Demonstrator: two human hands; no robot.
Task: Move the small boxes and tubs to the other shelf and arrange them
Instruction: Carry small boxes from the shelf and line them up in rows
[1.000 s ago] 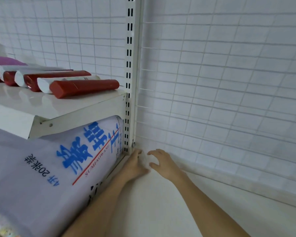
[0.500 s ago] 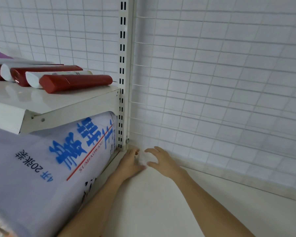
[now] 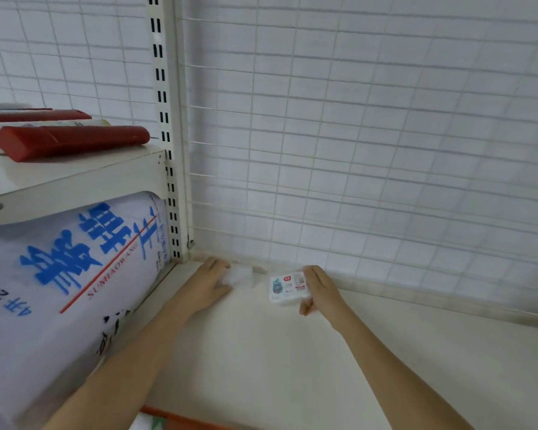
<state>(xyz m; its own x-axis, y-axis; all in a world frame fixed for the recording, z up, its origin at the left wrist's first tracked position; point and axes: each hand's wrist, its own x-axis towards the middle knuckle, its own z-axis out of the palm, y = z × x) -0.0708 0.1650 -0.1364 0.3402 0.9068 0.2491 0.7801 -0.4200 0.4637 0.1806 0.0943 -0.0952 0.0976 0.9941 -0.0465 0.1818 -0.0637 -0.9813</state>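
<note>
Holding a small white box (image 3: 288, 288) on the shelf (image 3: 292, 352), the right hand (image 3: 322, 290) pinches it; the left hand (image 3: 210, 282) rests on a blurred white thing (image 3: 241, 276) (grip unclear) in the corner.

Shelf (image 3: 292, 367) open rightward — big sack (image 3: 59, 290) crowds left; mesh (image 3: 354, 150) behind.

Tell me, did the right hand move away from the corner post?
Yes. The right hand has gone rightward along the back mesh, away from the corner post, gripping a small box.
</note>
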